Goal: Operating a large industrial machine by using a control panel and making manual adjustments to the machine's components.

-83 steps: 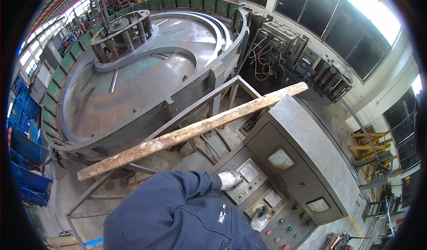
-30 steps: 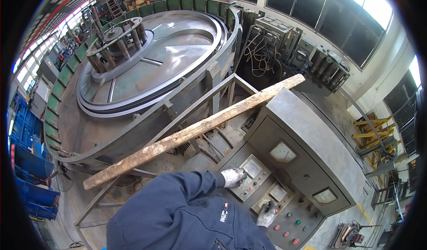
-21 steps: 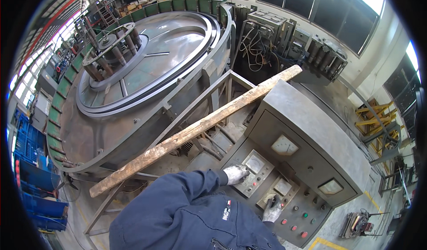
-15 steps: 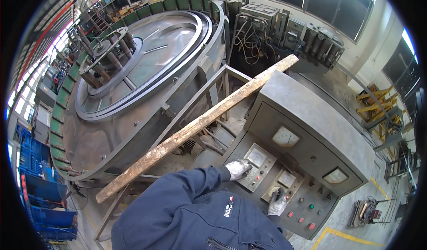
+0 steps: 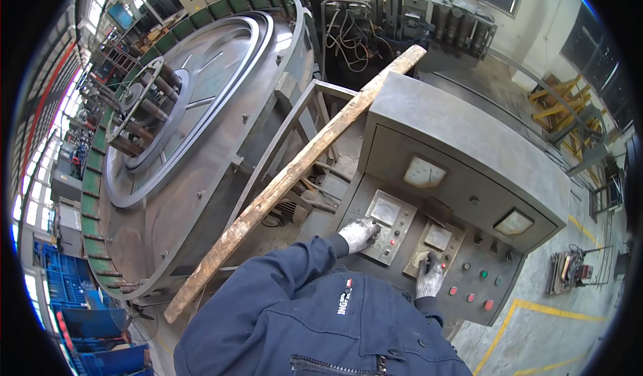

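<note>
Both my hands wear whitish work gloves and are at the sloping front of a grey control console [image 5: 462,222]. My left hand [image 5: 358,235] is closed at the left edge of the left instrument plate [image 5: 385,245], its fingertips round a small dark knob. A dial and several small lamps, one lit red, sit on that plate. My right hand [image 5: 430,279] pinches a control knob, mostly hidden by the fingers, on the lower part of the right instrument plate [image 5: 439,235]. Red push buttons [image 5: 453,290] and a green button [image 5: 484,274] lie to its right.
A long worn wooden beam [image 5: 295,175] slants beside the console, its far end against it. Beyond stands a large round machine table [image 5: 221,141] with metal rings. A metal frame [image 5: 274,152] lies between. Yellow floor lines [image 5: 556,312] and a small cart [image 5: 568,270] are at right.
My view has shifted, so the console sits higher and the round machine farther left. Both hands stay at the same instrument plates.
</note>
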A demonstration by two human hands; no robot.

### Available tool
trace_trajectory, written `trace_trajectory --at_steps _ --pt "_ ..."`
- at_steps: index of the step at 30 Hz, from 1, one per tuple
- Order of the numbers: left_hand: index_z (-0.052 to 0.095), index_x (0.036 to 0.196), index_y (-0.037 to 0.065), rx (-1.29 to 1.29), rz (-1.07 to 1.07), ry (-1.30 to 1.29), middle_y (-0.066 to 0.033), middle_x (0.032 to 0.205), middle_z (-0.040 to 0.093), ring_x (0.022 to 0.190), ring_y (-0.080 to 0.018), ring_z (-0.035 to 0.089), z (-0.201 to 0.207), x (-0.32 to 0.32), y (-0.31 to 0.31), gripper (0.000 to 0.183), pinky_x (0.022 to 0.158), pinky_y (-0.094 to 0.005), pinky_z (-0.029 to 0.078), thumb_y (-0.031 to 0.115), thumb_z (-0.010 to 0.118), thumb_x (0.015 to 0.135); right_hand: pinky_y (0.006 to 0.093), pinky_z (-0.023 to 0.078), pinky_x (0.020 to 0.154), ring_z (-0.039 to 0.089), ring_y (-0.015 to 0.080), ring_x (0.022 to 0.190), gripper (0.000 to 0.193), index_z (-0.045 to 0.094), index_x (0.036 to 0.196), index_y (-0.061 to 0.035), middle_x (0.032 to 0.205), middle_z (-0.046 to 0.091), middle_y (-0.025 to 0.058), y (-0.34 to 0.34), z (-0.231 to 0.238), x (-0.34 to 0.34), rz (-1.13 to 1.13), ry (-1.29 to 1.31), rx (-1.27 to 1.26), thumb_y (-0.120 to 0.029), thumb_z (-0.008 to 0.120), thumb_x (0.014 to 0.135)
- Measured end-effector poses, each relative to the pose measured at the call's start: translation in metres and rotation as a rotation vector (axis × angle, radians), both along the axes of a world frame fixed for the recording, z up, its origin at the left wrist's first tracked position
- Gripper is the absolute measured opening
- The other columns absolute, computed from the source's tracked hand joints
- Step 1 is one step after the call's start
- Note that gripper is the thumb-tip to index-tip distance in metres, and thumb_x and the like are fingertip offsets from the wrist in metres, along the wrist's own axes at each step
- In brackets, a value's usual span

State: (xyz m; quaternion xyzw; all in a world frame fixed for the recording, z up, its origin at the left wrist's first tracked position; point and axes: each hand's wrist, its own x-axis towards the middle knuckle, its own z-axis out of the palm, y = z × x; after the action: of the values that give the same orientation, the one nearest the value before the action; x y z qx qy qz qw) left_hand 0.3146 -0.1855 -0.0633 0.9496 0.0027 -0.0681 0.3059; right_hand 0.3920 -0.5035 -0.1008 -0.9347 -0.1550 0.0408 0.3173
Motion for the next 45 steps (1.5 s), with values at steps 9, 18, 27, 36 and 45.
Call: trace_trajectory --at_steps 9,18,27,36,45 --pt "0.066 0.104 0.007 0.011 -0.017 -0.097 -0.0195 0.105 0.065 0.1 -0.0417 0.067 0.001 0.0 0.0 0.022 0.086 -0.0524 0.055 0.013 0.073 0.084 0.0456 0.055 0.097 0.07 0.0369 0.111 0.037 0.067 0.13 -0.0051 0.119 0.074 0.0186 0.0 -0.001 0.001 -0.006 -0.018 -0.027 -0.019 0.07 0.096" --pt "0.066 0.107 0.006 -0.038 -0.031 -0.039 -0.0178 0.105 0.064 0.103 -0.0411 0.064 0.0 0.001 0.004 0.028 0.089 -0.0502 0.052 0.007 0.077 0.081 0.0447 0.055 0.099 0.07 0.0371 0.113 0.037 0.068 0.129 -0.003 0.121 0.073 0.0197 0.0 0.001 0.0 -0.017 0.006 -0.032 -0.018 0.071 0.095" --pt "0.067 0.112 0.006 -0.044 -0.02 -0.057 -0.0186 0.106 0.065 0.106 -0.0416 0.065 -0.003 0.0 0.003 0.03 0.09 -0.0503 0.053 0.008 0.076 0.083 0.0449 0.056 0.098 0.071 0.0373 0.111 0.038 0.067 0.131 -0.0015 0.12 0.073 0.0217 0.0 0.008 0.0 0.003 -0.005 0.012 -0.016 0.07 0.096" --pt "0.066 0.111 0.007 -0.021 -0.031 -0.032 -0.0198 0.107 0.064 0.104 -0.0422 0.065 0.001 -0.001 0.004 0.027 0.088 -0.0513 0.053 0.012 0.074 0.086 0.0435 0.055 0.098 0.071 0.0366 0.11 0.037 0.067 0.128 -0.0017 0.118 0.073 0.0207 0.0 0.001 0.0 0.005 -0.009 0.009 -0.017 0.071 0.095" --pt "0.066 0.113 0.008 -0.025 -0.038 -0.068 -0.02 0.11 0.061 0.104 -0.0417 0.065 -0.009 -0.003 0.003 0.028 0.088 -0.0515 0.053 0.015 0.075 0.087 0.0447 0.056 0.096 0.071 0.038 0.109 0.035 0.067 0.127 -0.0007 0.117 0.074 0.0215 -0.001 -0.001 -0.001 0.0 -0.023 0.037 -0.016 0.071 0.095"
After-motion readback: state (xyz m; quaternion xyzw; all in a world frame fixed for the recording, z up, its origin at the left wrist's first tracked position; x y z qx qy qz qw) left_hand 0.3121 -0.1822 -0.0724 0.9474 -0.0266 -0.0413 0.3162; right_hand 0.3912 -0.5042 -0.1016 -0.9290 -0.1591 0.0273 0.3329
